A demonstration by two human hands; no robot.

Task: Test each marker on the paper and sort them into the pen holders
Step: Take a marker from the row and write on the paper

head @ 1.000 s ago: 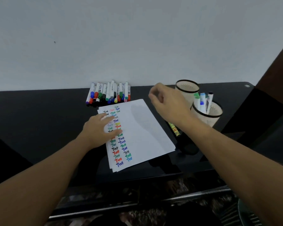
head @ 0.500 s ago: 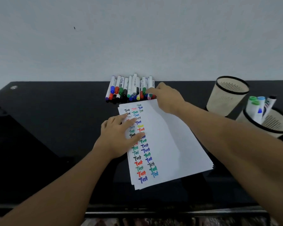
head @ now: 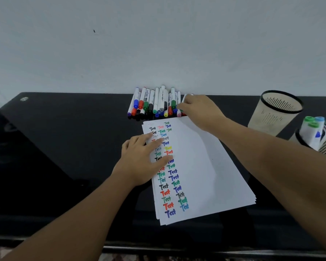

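The left hand point(head: 139, 162) is still pressing flat, fingers spread, on the paper point(head: 196, 166). Beyond it, the right hand point(head: 199, 110), empty in mid-air a second ago, is now closing its fingers on a white marker point(head: 184, 97) at the pile's point(head: 154, 102) right end, so another test is probably starting.

the black table point(head: 68, 140) lies bare to the left of the paper stack point(head: 201, 166), wide room for a hand there; the row of markers point(head: 154, 102) blocks the far edge against the wall, two pen holders point(head: 275, 112) crowd the right, and the right hand point(head: 201, 110) and left hand point(head: 141, 161) themselves cover the marker end and the paper's left margin
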